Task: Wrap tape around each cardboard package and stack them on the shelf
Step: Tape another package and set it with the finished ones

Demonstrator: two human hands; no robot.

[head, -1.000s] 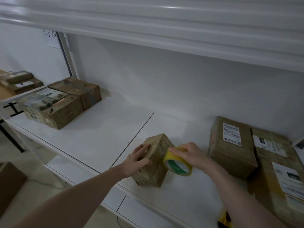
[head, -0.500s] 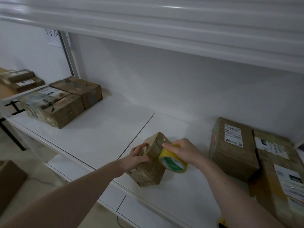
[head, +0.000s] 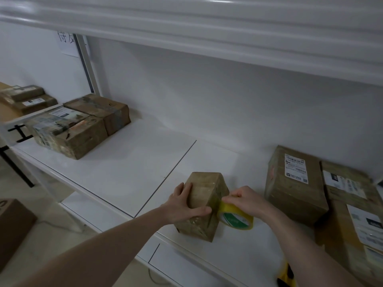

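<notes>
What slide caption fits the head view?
Left hand steadies small package while right hand wraps tape roll around it.

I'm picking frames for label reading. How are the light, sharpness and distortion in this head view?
Head view: dim, flat, greyish light with soft shadows; a faint glare streak on the upper shelf; wide-angle bending at the edges; the package, tape roll, left hand and right hand look fairly sharp; the label print is too small to read.
</notes>
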